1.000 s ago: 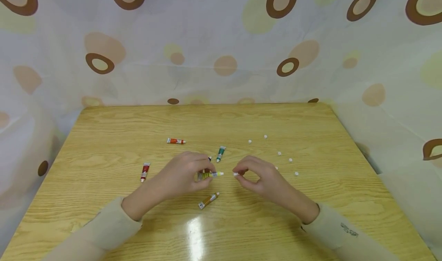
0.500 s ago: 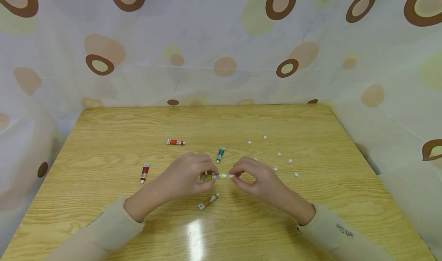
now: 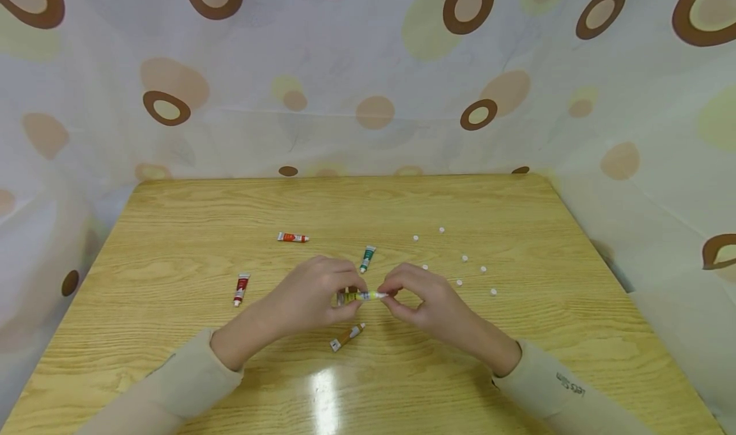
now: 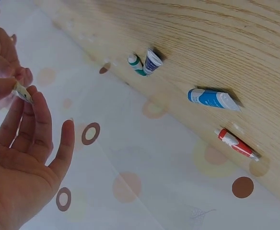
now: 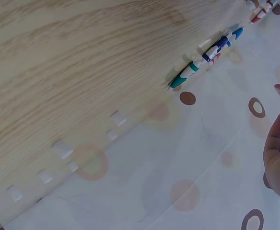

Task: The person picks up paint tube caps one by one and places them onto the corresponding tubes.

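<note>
In the head view my left hand (image 3: 307,294) holds a small yellow paint tube (image 3: 365,296) between thumb and fingers, its nozzle end to the right. My right hand (image 3: 438,299) pinches a white cap (image 3: 384,294) at that nozzle end; the fingers partly cover it, and I cannot tell whether it is threaded on. In the left wrist view the tube (image 4: 22,93) lies between the left fingertips, the other hand (image 4: 2,55) close by. An ochre tube (image 3: 347,337) lies just in front of the hands, a green tube (image 3: 368,259) just behind them.
On the wooden table (image 3: 172,371) lie a dark red tube (image 3: 241,289) and an orange-red tube (image 3: 293,237). The left wrist view also shows a blue tube (image 4: 212,98) and a purple tube (image 4: 151,62). Several loose white caps (image 3: 464,259) are scattered at the right.
The gap between tube and cap has closed. My right hand has moved left with the cap, and my left hand slightly right with the yellow tube, until they meet.
</note>
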The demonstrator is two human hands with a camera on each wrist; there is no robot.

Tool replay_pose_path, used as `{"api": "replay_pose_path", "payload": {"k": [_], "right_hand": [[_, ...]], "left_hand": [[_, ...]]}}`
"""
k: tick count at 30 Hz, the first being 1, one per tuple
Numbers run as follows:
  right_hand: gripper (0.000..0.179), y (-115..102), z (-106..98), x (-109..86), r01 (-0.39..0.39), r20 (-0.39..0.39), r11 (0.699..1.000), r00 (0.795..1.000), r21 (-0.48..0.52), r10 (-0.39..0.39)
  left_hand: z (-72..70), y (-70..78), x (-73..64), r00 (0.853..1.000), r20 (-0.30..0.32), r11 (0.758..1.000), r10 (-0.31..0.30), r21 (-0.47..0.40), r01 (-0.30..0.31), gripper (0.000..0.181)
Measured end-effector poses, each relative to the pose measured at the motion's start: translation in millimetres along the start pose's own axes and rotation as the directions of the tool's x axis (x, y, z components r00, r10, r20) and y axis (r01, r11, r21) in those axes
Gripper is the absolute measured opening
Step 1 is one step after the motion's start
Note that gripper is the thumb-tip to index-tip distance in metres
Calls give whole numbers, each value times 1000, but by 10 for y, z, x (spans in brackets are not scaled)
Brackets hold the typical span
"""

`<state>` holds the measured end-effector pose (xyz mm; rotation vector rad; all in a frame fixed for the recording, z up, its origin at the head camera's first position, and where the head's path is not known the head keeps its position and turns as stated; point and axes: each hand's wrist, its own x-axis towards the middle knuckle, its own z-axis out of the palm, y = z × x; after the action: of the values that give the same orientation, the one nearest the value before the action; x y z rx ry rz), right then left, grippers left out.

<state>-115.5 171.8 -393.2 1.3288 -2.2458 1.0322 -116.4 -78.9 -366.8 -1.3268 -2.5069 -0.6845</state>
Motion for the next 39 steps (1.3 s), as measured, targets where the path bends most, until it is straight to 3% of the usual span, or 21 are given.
{"api": "replay_pose_path", "payload": {"k": [11, 23, 28, 34, 39], "right_hand": [[26, -8, -15, 30, 22, -9, 999, 1000, -36, -23], [19, 5, -30, 92, -103, -48, 992, 993, 78, 107], [12, 29, -27, 92, -154, -49, 983, 986, 97, 159], [19, 41, -21, 88, -160, -37, 983, 986, 90, 164], [13, 65, -24, 87, -142, -19, 988, 989, 56, 144]], "left_hand": [[4, -12, 28, 1000, -15, 1000, -3, 12, 4, 13], [-17, -49, 81, 994, -107, 999, 28, 35, -24, 12], [-29, -65, 98, 994, -112, 998, 22, 52, -16, 12], [-22, -86, 103, 994, -106, 999, 12, 53, -7, 10], [-3, -100, 108, 994, -108, 998, 20, 67, -13, 10]]}}
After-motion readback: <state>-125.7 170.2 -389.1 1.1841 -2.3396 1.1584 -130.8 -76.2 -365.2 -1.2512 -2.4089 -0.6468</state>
